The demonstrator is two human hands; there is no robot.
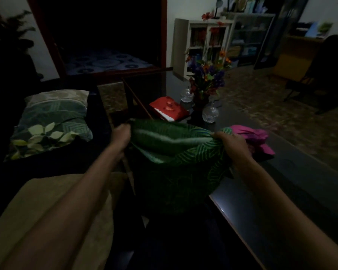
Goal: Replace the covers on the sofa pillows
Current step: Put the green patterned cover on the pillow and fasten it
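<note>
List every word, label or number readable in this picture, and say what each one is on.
None can be read.
Book spines in the white bookcase: too small and blurred.
Red packet on the dark table: a pattern, no legible text.
Green cover held by both hands: printed lines only, no lettering.

No legible text, labels or numbers.

The head view looks forward and down, close over both forearms, toward a dark table (281, 191).
</note>
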